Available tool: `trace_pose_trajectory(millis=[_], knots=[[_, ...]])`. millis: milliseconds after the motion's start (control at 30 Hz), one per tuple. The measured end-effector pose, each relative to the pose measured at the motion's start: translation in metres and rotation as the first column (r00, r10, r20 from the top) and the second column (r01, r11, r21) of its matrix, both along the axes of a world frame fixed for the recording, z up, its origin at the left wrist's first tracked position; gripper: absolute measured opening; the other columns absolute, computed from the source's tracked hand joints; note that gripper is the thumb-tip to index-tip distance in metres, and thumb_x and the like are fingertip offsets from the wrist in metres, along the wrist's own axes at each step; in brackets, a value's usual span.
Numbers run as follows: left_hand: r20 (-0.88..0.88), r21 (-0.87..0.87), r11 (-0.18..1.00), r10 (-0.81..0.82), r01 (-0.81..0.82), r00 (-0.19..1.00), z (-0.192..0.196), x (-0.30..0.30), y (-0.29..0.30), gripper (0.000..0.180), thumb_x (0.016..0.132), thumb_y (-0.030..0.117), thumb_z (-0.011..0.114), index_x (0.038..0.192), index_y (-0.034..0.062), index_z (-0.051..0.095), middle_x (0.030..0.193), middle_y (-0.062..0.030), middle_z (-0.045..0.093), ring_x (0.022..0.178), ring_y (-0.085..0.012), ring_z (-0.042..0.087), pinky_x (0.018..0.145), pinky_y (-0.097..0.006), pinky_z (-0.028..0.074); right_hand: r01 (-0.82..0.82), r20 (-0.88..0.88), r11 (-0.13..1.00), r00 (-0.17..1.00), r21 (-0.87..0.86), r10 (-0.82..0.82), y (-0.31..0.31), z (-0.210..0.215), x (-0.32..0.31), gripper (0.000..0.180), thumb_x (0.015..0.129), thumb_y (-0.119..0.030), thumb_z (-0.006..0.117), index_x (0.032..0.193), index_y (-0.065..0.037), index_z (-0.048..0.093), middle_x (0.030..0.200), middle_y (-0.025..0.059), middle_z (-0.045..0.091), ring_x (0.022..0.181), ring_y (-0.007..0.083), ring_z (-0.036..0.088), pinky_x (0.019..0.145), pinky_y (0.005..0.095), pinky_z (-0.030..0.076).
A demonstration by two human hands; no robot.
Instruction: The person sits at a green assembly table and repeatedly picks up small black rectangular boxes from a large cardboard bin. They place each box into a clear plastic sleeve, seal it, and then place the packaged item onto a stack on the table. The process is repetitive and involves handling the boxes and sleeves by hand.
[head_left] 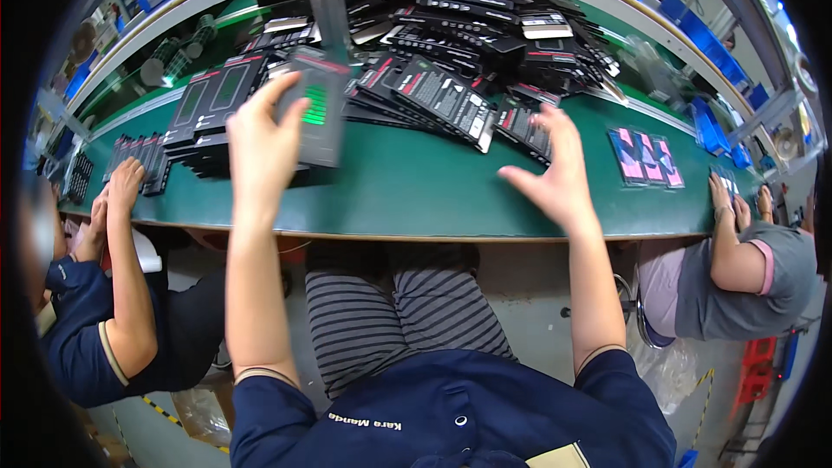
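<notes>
My left hand [260, 143] grips a flat black box with a green battery-like graphic [322, 126] by its left edge, thumb on the front. The box is tilted up and slightly blurred, just right of a stack of similar black boxes [212, 100]. My right hand [559, 169] is open with nothing in it, thumb and fingers spread. Its fingertips are close to a black box [520, 128] at the front of the heap; whether they touch it I cannot tell. Next to that one, another black box [446, 104] lies slanted on others.
A large heap of black boxes [468, 22] fills the back of the green bench [407, 195]. A metal post [325, 4] rises behind my left hand. Pink-and-dark packages [646, 158] lie at right. Co-workers sit at both sides, one with hands [121, 186] by small black boxes [143, 156].
</notes>
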State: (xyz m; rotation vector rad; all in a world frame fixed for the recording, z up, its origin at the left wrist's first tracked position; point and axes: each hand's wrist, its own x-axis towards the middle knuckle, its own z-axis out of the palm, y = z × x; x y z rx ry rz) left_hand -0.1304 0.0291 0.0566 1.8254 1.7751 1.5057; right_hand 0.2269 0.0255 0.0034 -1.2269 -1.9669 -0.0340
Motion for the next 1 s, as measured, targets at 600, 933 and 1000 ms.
trace_pose_trajectory(millis=[600,933,1000], knots=[[-0.658,-0.288,0.681,-0.652,0.674,0.377,-0.058,0.169,-0.052,0.069,0.086,0.049,0.067,0.141,0.0108,0.049,0.144,-0.0221,0.046,0.132,-0.0394,0.045,0.114,-0.051,0.031,0.533,0.388,0.844,0.792,-0.062,-0.472,0.018,-0.020,0.179,0.042,0.096,-0.025,0.059,0.120,0.009,0.059,0.131,0.0288,0.056,0.125,0.0440,0.049,0.107,0.0466,0.039],[-0.369,-0.308,0.639,-0.763,0.705,0.530,-0.051,0.123,-0.014,0.068,0.065,0.032,0.084,0.118,-0.0001,0.056,0.122,-0.0148,0.058,0.112,-0.0330,0.053,0.099,-0.042,0.042,0.340,0.095,0.903,0.940,-0.261,-0.327,-0.036,-0.025,0.085,0.038,0.076,-0.021,0.075,0.108,-0.003,0.066,0.124,0.0173,0.061,0.118,0.0358,0.053,0.101,0.0397,0.043],[-0.386,-0.288,0.680,-0.727,0.674,0.568,-0.052,0.122,-0.014,0.076,0.064,0.035,0.084,0.125,-0.0010,0.056,0.122,-0.0141,0.058,0.110,-0.0316,0.053,0.099,-0.041,0.042,0.352,0.020,0.867,0.929,-0.352,-0.369,-0.035,-0.016,0.070,0.037,0.068,-0.017,0.075,0.100,-0.003,0.065,0.118,0.0139,0.063,0.111,0.0341,0.055,0.098,0.0396,0.045]])
